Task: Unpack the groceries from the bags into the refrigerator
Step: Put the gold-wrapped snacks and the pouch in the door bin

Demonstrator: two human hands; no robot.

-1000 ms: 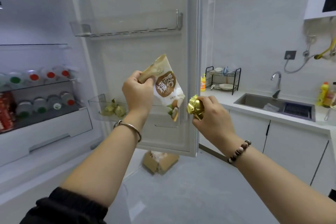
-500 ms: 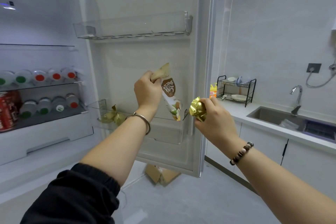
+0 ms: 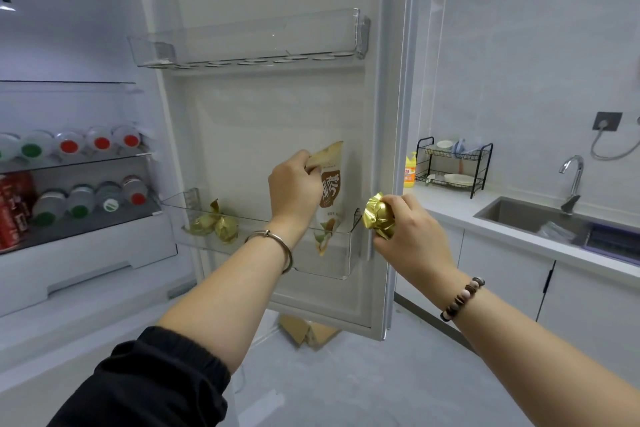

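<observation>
**Gold foil and a brown pouch: two items in hand at the door bin**

Your left grip (image 3: 294,184) is clamped on the top corner of a brown-and-white pouch (image 3: 329,189), with the fingers curled over its upper edge. The pouch hangs upright. Its lower end sits below the rim of the lower door bin (image 3: 337,267), near the bin's right end. I cannot tell whether it touches the bin floor. Your right grip (image 3: 414,230) is closed round a crumpled gold foil packet (image 3: 378,217), held just outside the bin's right corner.

Done, by the look of it:
- Two more gold foil packets (image 3: 216,224) lie at the bin's left end.
- Capped bottles (image 3: 100,142) lie on two shelves inside the refrigerator (image 3: 69,45).
- Red cans (image 3: 14,208) stand at the left edge of the lower shelf.

Left to do: I'd judge the pouch is one release away from stowed. The packet in your right grip probably goes next, likely beside its twins. The upper door bin (image 3: 249,42) holds nothing I can see. The grocery bags are out of view, so you cannot read from here how much remains in them. Only a cardboard box (image 3: 308,333) shows on the floor under the door.
</observation>
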